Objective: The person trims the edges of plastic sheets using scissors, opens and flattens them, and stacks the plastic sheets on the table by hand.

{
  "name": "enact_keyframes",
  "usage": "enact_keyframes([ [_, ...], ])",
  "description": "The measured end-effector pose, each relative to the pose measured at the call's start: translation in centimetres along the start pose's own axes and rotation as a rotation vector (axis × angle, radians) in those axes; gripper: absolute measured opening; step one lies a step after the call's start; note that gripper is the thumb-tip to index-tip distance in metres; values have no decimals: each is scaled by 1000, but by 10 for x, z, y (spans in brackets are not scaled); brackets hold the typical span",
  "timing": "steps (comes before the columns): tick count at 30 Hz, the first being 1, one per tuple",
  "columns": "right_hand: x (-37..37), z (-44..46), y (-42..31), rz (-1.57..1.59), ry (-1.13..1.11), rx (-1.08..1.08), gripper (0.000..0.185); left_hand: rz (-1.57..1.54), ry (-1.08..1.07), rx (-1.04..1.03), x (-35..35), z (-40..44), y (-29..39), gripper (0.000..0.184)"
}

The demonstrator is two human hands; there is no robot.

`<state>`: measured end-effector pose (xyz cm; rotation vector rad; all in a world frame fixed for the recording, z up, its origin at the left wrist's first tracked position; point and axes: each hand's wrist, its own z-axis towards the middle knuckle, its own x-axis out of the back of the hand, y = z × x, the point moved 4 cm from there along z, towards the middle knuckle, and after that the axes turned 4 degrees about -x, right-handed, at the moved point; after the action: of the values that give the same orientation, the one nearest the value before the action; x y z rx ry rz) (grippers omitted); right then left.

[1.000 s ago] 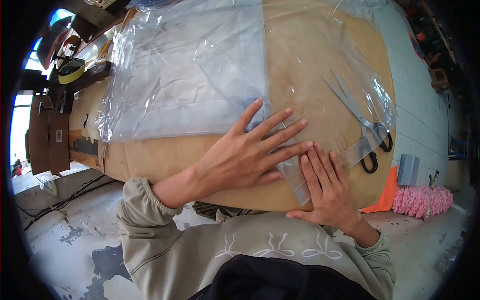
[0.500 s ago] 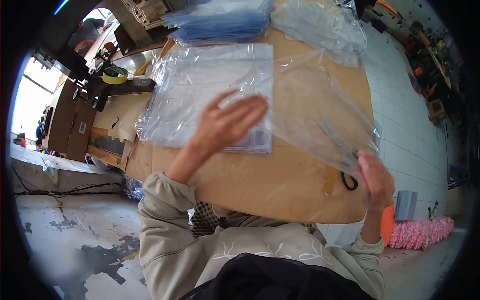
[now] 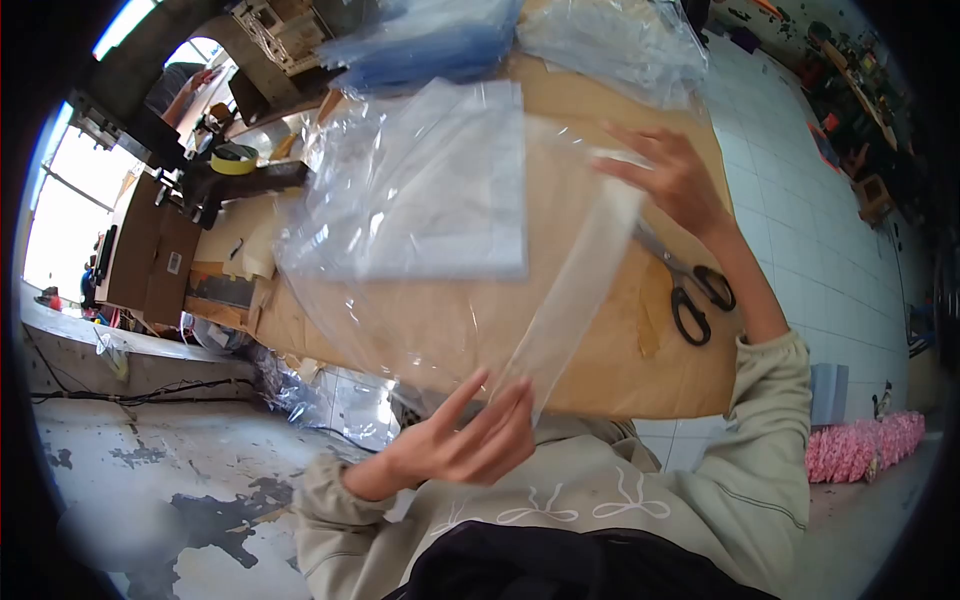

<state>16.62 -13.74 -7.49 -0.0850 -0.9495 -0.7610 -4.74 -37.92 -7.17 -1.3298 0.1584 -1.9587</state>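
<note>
A clear plastic sheet with a whitish folded strip along its right edge spans between my hands, above the brown table. My left hand is at its lower end near the table's front edge, fingers closed on the strip. At the upper end, my right hand pinches the strip's top corner between thumb and fingers. Black-handled scissors lie on the table below my right hand, their blades partly hidden. Left of centre, a stack of clear plastic sheets lies flat, partly under the held sheet.
Bluish plastic sheets and crumpled clear plastic lie at the table's back. On the left are a dark machine with a yellow tape roll and a cardboard box. A person's arm shows behind. Pink material sits right.
My left hand has come down and toward me, while my right hand has risen from beside the scissors. The plastic sheet has swung left, and its strip now slants between both hands.
</note>
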Motion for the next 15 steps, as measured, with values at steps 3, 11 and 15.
enact_keyframes([
  [3, -21, -17, -27, -80, -173, -132, 42, -210, -61, 304, -48, -2, 32, 8],
  [11, 80, -83, -132, 492, -324, -729, 38, -327, 98, 697, -70, 10, 52, 5],
  [15, 86, -106, -172, 928, -384, -1072, 28, -421, 143, 787, -77, 24, 51, 12],
])
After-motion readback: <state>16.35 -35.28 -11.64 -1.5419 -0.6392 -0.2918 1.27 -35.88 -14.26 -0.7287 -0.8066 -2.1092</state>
